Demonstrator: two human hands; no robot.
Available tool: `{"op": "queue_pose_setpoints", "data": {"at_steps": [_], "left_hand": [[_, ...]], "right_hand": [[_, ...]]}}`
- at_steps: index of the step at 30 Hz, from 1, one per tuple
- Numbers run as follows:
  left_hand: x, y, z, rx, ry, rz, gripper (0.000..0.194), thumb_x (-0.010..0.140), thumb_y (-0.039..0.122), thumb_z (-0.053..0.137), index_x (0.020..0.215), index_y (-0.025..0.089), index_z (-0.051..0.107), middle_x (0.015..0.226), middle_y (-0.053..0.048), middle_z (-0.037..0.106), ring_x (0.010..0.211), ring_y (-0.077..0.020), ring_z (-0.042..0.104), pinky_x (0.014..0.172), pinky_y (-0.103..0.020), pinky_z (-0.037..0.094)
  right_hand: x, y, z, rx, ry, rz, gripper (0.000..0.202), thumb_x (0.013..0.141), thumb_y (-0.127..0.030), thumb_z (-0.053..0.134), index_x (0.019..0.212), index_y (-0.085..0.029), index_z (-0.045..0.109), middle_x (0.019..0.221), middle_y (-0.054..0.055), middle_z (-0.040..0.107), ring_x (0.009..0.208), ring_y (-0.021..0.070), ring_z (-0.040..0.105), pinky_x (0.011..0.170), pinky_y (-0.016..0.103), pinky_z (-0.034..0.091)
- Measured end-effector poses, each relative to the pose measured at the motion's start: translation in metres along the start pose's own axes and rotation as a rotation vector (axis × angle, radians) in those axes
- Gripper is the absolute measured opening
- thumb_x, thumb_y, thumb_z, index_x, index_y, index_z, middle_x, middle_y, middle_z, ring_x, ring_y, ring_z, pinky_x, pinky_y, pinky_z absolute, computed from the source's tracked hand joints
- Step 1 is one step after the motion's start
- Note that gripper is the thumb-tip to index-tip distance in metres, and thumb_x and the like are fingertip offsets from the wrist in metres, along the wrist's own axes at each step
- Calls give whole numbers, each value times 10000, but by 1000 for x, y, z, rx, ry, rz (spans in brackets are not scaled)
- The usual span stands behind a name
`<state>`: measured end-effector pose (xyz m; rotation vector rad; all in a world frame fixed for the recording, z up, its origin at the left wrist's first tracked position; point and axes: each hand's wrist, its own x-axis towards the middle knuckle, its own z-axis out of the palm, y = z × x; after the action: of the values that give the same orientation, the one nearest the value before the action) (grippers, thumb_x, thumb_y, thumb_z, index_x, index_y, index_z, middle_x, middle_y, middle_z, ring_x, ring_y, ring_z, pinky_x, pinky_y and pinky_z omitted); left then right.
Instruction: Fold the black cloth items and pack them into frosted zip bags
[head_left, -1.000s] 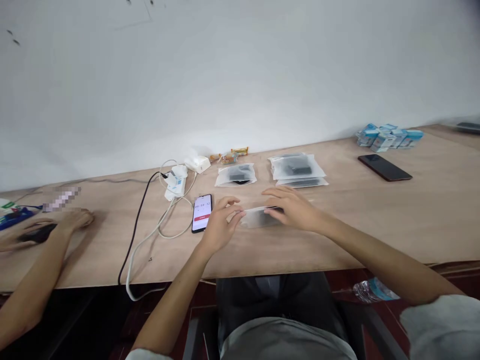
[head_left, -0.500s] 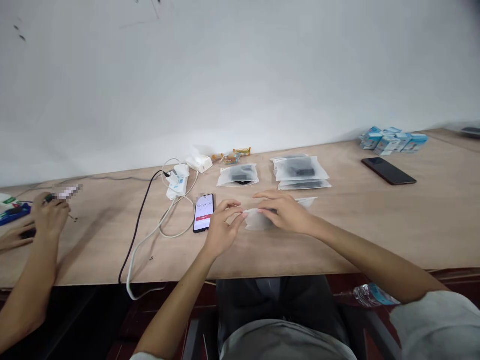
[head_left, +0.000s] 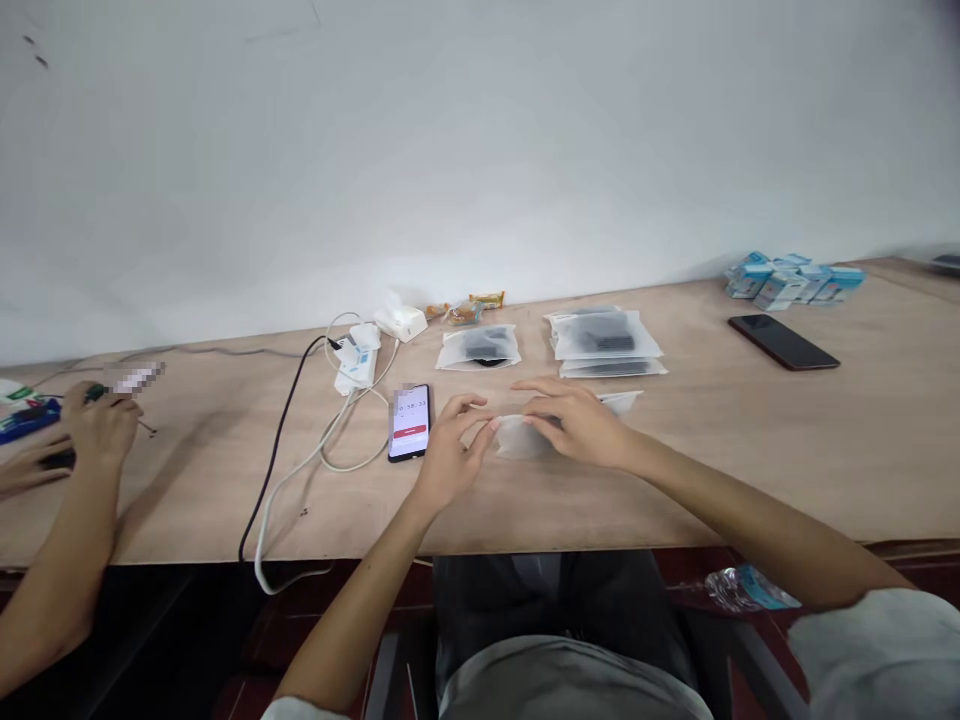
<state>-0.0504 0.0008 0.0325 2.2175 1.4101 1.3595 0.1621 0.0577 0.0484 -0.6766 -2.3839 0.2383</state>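
plywood bench (head_left: 750, 470): left hand (head_left: 442, 450) and right hand (head_left: 577, 420) both pinch a frosted pouch (head_left: 517, 437), likely pressing its seal; next, fingertips must run evenly along it.

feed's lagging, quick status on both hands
Left hand and right hand both pinching small frosted plastic pouch on wooden table. Lit smartphone beside left hand.

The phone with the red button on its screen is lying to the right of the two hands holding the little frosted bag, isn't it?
Not quite. The head view shows the phone lying to the left of the hands, beside the left hand. The left hand and the right hand do hold the frosted bag.
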Motion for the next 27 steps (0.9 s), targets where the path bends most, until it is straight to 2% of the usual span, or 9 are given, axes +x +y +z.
{"op": "queue_pose_setpoints", "data": {"at_steps": [11, 20, 27], "left_hand": [[-1, 6, 7, -49, 119, 20, 107, 895, 248, 612, 923, 205, 706, 1069, -58, 617, 922, -152, 610, 860, -322, 507], [0, 8, 6, -47, 118, 1, 134, 899, 290, 606, 930, 208, 707, 1068, -66, 624, 936, -165, 617, 854, -340, 520], [-7, 16, 10, -64, 89, 36, 131, 903, 259, 602, 940, 207, 716, 1059, -68, 618, 978, -171, 614, 875, -337, 513]], "right_hand": [[0, 0, 8, 105, 109, -71, 237, 935, -166, 487, 949, -218, 718, 1290, 102, 631, 1139, 252, 616, 952, 460, 501], [-1, -7, 7, 141, 140, -82, 235, 931, -156, 484, 945, -221, 709, 1291, 106, 629, 1147, 253, 610, 949, 473, 504], [1, -5, 7, 174, 125, -47, 227, 933, -169, 489, 921, -208, 712, 1311, 113, 612, 1198, 250, 585, 988, 451, 486]]}}
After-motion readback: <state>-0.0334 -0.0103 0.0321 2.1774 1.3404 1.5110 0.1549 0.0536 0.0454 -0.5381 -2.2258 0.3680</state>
